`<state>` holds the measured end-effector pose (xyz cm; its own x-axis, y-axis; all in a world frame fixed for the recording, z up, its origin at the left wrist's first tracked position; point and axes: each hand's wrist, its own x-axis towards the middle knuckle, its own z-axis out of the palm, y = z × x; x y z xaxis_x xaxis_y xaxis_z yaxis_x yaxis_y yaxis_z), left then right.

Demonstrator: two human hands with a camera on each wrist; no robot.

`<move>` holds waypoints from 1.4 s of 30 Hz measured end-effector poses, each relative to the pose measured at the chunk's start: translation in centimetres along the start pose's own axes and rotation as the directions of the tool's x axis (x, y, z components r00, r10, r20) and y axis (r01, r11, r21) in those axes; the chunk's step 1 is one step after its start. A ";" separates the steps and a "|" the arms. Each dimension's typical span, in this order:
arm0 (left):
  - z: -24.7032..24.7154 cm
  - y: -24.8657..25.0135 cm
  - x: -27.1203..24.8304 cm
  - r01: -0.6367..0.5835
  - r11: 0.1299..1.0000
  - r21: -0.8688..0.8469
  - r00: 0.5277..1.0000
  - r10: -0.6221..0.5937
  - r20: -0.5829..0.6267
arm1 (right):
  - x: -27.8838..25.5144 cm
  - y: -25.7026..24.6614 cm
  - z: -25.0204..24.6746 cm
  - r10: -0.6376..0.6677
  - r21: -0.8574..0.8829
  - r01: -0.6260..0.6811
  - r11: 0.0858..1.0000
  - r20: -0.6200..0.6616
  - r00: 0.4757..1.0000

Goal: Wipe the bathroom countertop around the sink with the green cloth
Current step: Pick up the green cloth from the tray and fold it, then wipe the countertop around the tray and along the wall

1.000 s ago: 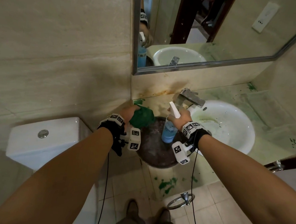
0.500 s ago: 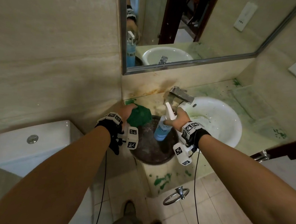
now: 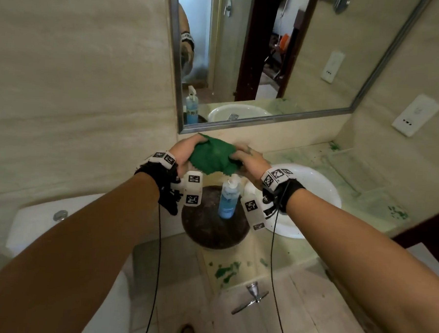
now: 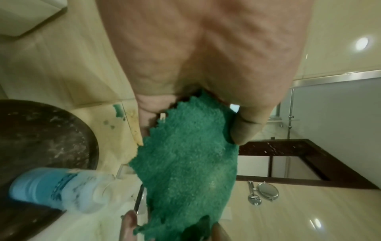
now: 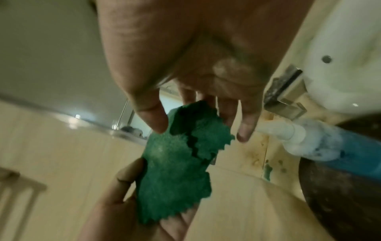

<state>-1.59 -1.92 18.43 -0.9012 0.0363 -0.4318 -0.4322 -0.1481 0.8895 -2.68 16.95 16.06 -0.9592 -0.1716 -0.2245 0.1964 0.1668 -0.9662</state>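
Observation:
The green cloth [image 3: 211, 157] hangs spread between both hands, lifted above the countertop [image 3: 310, 156] in front of the backsplash. My left hand [image 3: 196, 146] pinches its left edge, thumb [image 4: 247, 127] on top of the cloth [image 4: 189, 163]. At the right edge my right hand [image 3: 239, 154] pinches the cloth [image 5: 179, 163] between thumb [image 5: 150, 114] and fingers. The white sink [image 3: 311, 194] lies right of and below the hands. Green stains mark the countertop around it.
A blue spray bottle [image 3: 228, 200] stands upright on a dark round tray [image 3: 210, 229] just below the hands. The faucet [image 5: 284, 97] sits beside the sink rim. A mirror [image 3: 270, 54] hangs above, a toilet tank [image 3: 58, 216] at lower left, a towel ring [image 3: 253, 295] below the counter edge.
My right hand has let go of the spray bottle, which now stands on the dark tray. Both hands have risen and the right one has taken the cloth's other edge.

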 end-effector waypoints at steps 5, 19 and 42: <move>2.4 -1.0 -2.5 -0.019 1.000 -0.018 1.000 0.019 0.013 | -3.1 0.2 -1.8 0.081 0.168 -0.084 0.982 0.027 0.996; 8.4 -7.4 -5.2 0.067 0.994 0.087 0.997 -0.069 0.020 | -9.8 4.4 -5.9 -0.055 -0.089 0.050 0.995 -0.051 0.997; 5.1 -14.2 3.5 -0.108 0.670 0.735 0.975 -0.074 0.211 | -6.5 12.5 -4.9 0.325 -0.542 -0.320 0.777 -0.091 0.941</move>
<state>1.19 5.39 5.02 -0.8531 0.2546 -0.4554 -0.2156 0.6229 0.7521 5.03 24.96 6.12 -0.8578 -0.0192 -0.5136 0.3495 0.7109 -0.6103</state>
